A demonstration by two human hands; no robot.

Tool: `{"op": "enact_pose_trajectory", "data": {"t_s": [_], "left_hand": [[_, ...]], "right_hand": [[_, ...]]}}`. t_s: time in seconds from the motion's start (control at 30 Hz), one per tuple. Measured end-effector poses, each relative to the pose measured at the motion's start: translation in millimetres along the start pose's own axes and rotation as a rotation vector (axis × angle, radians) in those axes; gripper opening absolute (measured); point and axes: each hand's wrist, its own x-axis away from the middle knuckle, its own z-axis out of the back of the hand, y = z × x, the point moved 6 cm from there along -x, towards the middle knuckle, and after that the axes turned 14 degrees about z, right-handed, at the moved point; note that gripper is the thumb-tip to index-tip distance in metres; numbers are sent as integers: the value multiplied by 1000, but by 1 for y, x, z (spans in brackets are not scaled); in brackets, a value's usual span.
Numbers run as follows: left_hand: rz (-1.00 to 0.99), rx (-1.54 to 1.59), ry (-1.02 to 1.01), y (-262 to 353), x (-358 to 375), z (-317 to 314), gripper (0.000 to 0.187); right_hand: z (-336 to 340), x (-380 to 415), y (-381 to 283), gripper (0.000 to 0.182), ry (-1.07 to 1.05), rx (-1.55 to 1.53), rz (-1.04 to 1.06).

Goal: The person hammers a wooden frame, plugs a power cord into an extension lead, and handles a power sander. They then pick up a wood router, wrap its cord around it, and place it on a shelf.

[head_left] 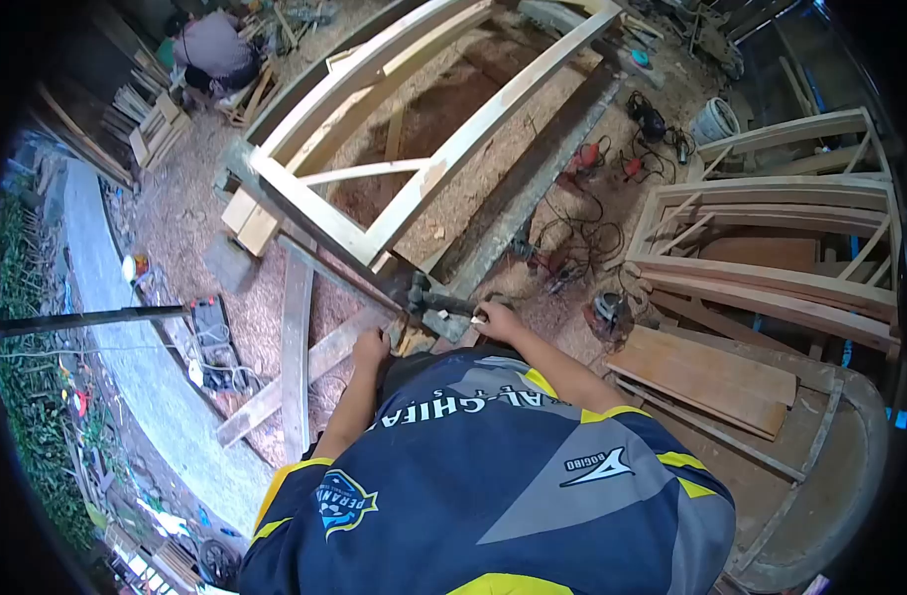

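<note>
My left hand [372, 344] is closed, beside the end of a weathered board [324, 359]; what its fingers hold, if anything, is hidden. My right hand [500, 322] is curled with fingers pinched around a small pale piece [479, 320], too small to name. Between and just beyond my hands sits a dark metal vise-like fixture [443, 299] at the near end of the bench. A pale wooden frame [493, 114] with a curved side and a diagonal brace lies on the bench, ahead of both hands.
More curved wooden frames [761, 263] are stacked at the right, near flat boards [706, 372]. Power tools with tangled cords [572, 248] and a white bucket [716, 121] stand on the shavings-covered floor. Another person [212, 48] crouches at the far left. A black tool case [213, 332] lies left.
</note>
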Motion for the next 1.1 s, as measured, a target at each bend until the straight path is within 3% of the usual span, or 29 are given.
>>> {"op": "enact_pose_trajectory", "data": {"t_s": [0.07, 0.17, 0.23, 0.43, 0.6, 0.7, 0.77, 0.83, 0.9, 1.07, 1.1], "left_hand": [[-32, 86, 209, -2, 26, 5, 30], [-48, 110, 271, -11, 6, -18, 28], [-14, 136, 272, -17, 13, -22, 26], [31, 53, 245, -22, 17, -27, 31], [112, 134, 218, -32, 0, -33, 31], [113, 335, 175, -42, -19, -51, 29], [-7, 404, 487, -16, -3, -31, 25], [4, 439, 404, -8, 1, -27, 23], [-41, 378, 524, -1, 8, -17, 25], [-29, 423, 511, -12, 4, 5, 26], [-13, 430, 515, -19, 4, 10, 26]], "right_hand": [[1, 16, -8, 31, 195, 72, 94], [-2, 1, -8, 29, 266, 97, 92], [-5, -3, -18, 30, 201, 12, 54], [-3, -25, -58, 29, 333, -30, 164], [-17, -45, -84, 29, 258, 86, 243], [-29, -60, -97, 29, 217, 239, 287], [-33, -62, -99, 32, 220, 258, 291], [-26, -57, -105, 40, 396, 440, 334], [-27, -53, -93, 41, 406, 517, 270], [-23, -43, -47, 40, 384, 651, 143], [-23, -45, -41, 40, 285, 633, 132]]}}
